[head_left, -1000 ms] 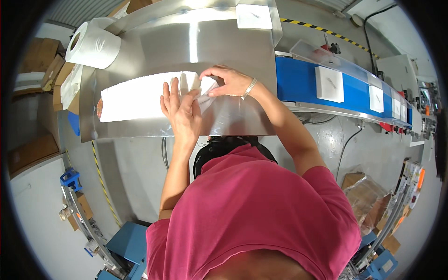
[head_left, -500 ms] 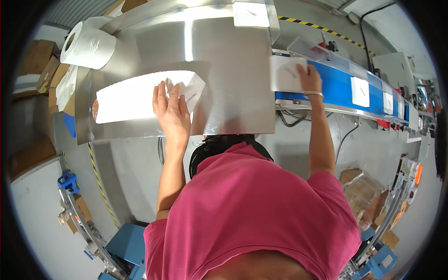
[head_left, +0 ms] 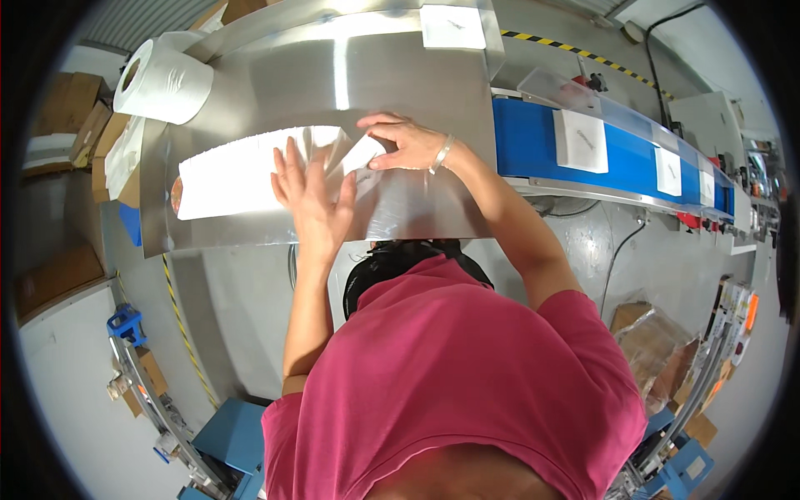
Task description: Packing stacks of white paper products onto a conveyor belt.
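A long row of white paper packets [head_left: 237, 177], pressed together and fanned at its right end, lies on the steel table in front of me. My left hand [head_left: 315, 196] rests on the right part of this row, its fingers spread. At the row's right end, my right hand [head_left: 408, 146] has thumb and fingers around the edge of the endmost white packet [head_left: 361, 155], which tilts away from the others. Part of that packet is hidden by my fingers. A reddish-brown round piece [head_left: 177, 197] shows at the row's left end.
Right of the steel table [head_left: 417, 83] runs a blue conveyor belt [head_left: 525, 142] carrying several flat white packets [head_left: 581, 142], with a clear guard [head_left: 558, 87] along its far side. A white paper roll [head_left: 171, 87] sits at the table's left corner. Another white packet [head_left: 452, 27] lies at the back.
My right hand has left the belt and come left to the row's end. The packet it held now lies on the belt, farther right; the other packets there have also moved right.
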Demonstrator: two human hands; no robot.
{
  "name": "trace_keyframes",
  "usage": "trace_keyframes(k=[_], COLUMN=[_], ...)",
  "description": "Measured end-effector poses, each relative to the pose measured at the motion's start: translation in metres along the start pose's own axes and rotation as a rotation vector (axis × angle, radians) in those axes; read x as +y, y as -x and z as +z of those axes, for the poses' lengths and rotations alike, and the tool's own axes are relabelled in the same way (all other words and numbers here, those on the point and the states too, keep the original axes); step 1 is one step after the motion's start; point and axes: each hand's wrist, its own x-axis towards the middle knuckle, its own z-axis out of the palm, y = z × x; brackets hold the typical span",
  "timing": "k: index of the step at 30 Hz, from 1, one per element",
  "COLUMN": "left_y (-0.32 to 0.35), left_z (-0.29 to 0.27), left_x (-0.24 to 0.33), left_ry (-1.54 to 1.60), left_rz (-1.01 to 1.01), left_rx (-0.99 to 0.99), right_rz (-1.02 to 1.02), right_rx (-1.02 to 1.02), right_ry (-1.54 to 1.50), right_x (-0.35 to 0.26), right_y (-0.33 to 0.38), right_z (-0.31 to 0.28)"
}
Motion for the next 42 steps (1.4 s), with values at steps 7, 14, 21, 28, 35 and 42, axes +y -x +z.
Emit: trace_keyframes(k=[7,14,21,28,35,42], left_y=[0.004,0.004,0.006,0.007,0.008,-0.004], left_z=[0.0,0.001,0.004,0.001,0.0,-0.01], left_x=[-0.027,-0.022,-0.02,-0.02,-0.024,-0.02], left_ry=[0.011,-0.017,-0.109,-0.078,-0.089,0.004], left_rz=[-0.085,-0.044,0.055,0.088,0.113,0.065], left_rx=[0.054,0.1,0.086,0.085,0.087,0.037], right_rz=[0.605,0.772,0.17,0.106,0.134,-0.007], right_rx=[0.653,0.819,0.101,-0.05,-0.044,-0.034], right_ry=[-0.256,0.81,-0.14,-0.351,-0.376,-0.097], right_x=[0.065,0.072,-0.017,-0.018,-0.011,0.0], right_y=[0.106,0.16,0.008,-0.03,-0.037,-0.036], right_z=[-0.023,-0.091,-0.009,0.005,0.011,0.006])
